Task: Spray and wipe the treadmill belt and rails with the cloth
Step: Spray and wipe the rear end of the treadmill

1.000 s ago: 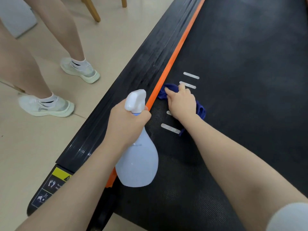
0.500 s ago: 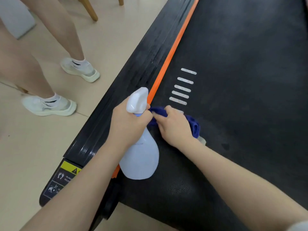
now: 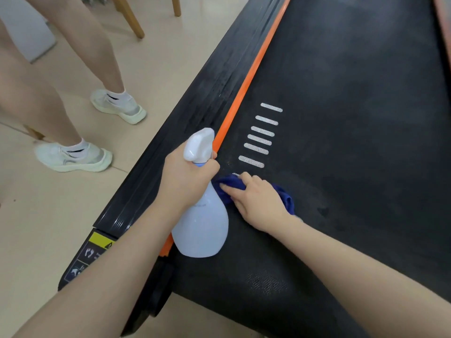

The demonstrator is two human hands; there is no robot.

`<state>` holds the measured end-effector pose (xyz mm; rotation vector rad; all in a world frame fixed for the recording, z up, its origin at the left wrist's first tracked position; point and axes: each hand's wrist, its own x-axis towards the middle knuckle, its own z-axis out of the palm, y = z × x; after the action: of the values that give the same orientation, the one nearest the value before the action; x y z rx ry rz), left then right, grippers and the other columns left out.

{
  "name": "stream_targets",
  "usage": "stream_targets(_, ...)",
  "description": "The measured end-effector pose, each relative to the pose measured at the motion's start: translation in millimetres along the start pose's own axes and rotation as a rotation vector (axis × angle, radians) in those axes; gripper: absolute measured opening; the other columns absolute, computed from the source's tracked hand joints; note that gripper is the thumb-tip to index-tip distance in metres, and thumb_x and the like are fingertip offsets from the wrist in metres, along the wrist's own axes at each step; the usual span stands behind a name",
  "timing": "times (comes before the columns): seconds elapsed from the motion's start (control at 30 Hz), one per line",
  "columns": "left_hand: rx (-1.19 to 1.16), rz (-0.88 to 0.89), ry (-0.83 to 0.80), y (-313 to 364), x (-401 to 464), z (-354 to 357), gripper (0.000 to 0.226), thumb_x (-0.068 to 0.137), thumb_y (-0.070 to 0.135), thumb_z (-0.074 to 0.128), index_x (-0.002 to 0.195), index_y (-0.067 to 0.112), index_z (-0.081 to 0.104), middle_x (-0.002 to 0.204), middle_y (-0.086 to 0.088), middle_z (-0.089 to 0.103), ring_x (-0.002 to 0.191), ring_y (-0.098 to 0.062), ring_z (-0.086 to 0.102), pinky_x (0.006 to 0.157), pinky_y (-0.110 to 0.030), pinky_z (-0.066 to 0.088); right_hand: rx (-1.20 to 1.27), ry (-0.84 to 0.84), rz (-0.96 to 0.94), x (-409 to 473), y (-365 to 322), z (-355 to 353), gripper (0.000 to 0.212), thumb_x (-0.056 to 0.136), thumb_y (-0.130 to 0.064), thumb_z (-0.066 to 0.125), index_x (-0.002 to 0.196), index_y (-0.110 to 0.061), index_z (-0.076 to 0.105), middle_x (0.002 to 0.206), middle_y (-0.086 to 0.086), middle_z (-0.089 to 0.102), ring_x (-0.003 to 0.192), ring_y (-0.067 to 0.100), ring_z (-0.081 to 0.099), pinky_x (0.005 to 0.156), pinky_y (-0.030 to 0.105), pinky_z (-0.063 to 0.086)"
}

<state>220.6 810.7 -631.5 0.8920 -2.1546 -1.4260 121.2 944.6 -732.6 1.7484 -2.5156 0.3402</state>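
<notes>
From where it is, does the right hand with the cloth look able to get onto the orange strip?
Probably not directly: the left hand holds the spray bottle between the right hand, on the cloth, and the orange strip.

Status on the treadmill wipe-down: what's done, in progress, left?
Done: hard to tell; the belt shows faint damp-looking patches near the cloth. In hand: the right hand presses the blue cloth on the belt beside the orange strip, while the left hand holds the spray bottle. Left: likely most of the belt farther up and the black side rail.
</notes>
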Motion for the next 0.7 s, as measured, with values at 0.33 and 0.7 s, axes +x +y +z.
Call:
stream_targets(0.33,0.042,-0.046,0.005,5.2,-1.4,0.8,0.014,0.081,0.005,0.059,0.087,0.016,0.065,0.085,0.000,0.065,0.082,-0.014,0.060,0.070,-0.019,0.045,0.046,0.063,0.140,-23.8,-16.8,-7.4,0.037,0.086,-0.025,0.043,0.114,-0.019,0.066,0.088,0.015,0.056,0.061,0.029,0.050,0.052,0.031,0.038)
stream_targets(0.7,0.144,0.052,-0.129,10.7,1.7,22.1,0.021,0.077,0.005,0.059,0.096,0.010,0.067,0.093,-0.002,0.069,0.088,-0.016,0.062,0.069,-0.013,0.043,-0.065,0.077,0.284,-24.9,21.0,-11.9,0.037,0.084,-0.023,0.043,0.114,-0.019,0.064,0.087,0.014,0.052,0.064,0.030,0.050,0.052,0.033,0.035)
